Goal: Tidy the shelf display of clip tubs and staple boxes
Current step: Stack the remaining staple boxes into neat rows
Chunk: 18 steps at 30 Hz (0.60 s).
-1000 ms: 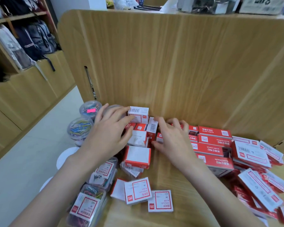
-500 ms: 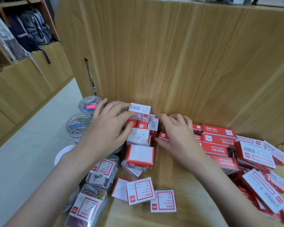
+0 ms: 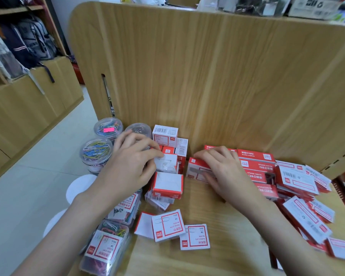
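From the head view, the left hand (image 3: pixel 132 166) rests curled on a small white box (image 3: pixel 165 163) in the stack by the back panel (image 3: pixel 207 76), its grip closed lightly on that box. The right hand (image 3: pixel 221 172) lies flat over a red staple box (image 3: pixel 196 170) on the shelf (image 3: pixel 197 259), fingers loose and holding nothing. Round clip tubs (image 3: pixel 96 150) stand at the left edge. The boxes look light, stiff cardboard, probably best pinched by their short sides
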Each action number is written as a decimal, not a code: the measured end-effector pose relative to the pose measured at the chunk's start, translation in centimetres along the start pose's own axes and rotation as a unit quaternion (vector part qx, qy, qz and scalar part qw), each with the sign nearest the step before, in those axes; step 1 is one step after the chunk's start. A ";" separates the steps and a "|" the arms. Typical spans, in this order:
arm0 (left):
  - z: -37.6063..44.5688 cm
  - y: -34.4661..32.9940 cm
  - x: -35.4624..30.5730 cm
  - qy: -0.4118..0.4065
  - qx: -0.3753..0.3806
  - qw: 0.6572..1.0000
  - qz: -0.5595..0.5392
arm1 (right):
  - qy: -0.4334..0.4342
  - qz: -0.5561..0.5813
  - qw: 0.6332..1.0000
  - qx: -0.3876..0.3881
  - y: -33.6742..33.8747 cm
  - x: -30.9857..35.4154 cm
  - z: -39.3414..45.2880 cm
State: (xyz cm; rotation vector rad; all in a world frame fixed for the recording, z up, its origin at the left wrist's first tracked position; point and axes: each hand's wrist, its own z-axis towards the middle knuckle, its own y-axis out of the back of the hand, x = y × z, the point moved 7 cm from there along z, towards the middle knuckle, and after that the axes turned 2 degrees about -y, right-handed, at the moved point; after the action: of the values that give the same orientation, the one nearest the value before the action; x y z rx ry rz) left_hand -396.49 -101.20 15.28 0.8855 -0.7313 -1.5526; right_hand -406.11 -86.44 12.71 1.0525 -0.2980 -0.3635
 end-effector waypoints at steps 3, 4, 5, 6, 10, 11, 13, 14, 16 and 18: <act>0.1 0.0 0.0 -0.002 -0.002 1.000 -0.001 | 0.021 0.002 1.000 0.019 -0.5 -0.2 0.6; 0.1 0.0 0.0 -0.002 -0.004 1.000 -0.001 | 0.029 0.000 0.999 0.025 -0.6 -0.3 0.6; 0.1 0.1 0.0 -0.002 -0.006 1.000 -0.002 | 0.035 -0.004 0.999 0.030 -0.7 -0.4 0.6; 0.1 0.1 0.0 -0.002 -0.007 1.000 -0.002 | 0.038 -0.009 0.999 0.035 -0.8 -0.5 0.6; 0.0 0.0 0.1 -0.002 -0.011 1.000 0.001 | 0.051 -0.024 0.997 0.052 -0.9 -0.4 0.5; 0.0 0.0 0.1 -0.001 -0.012 1.000 0.001 | 0.053 -0.022 0.997 0.050 -0.7 -0.3 0.5; 0.0 0.1 0.1 0.000 -0.015 1.000 -0.001 | 0.050 -0.011 0.997 0.052 -0.4 -0.3 0.5; 0.0 0.0 0.1 0.000 -0.015 1.000 -0.003 | 0.043 -0.004 0.997 0.056 -0.2 -0.6 0.4; -0.1 0.0 0.0 0.001 -0.015 1.000 -0.005 | 0.026 0.005 0.998 0.063 0.0 -1.3 0.2; -0.1 0.0 -0.1 0.000 -0.016 1.000 -0.006 | 0.011 0.013 0.997 0.077 -0.2 -1.9 0.0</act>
State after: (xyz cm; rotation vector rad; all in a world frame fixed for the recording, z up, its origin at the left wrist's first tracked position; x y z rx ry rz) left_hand -396.41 -101.14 15.27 0.8687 -0.7008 -1.5696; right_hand -407.83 -85.73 12.41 1.2026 -0.3237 -0.3095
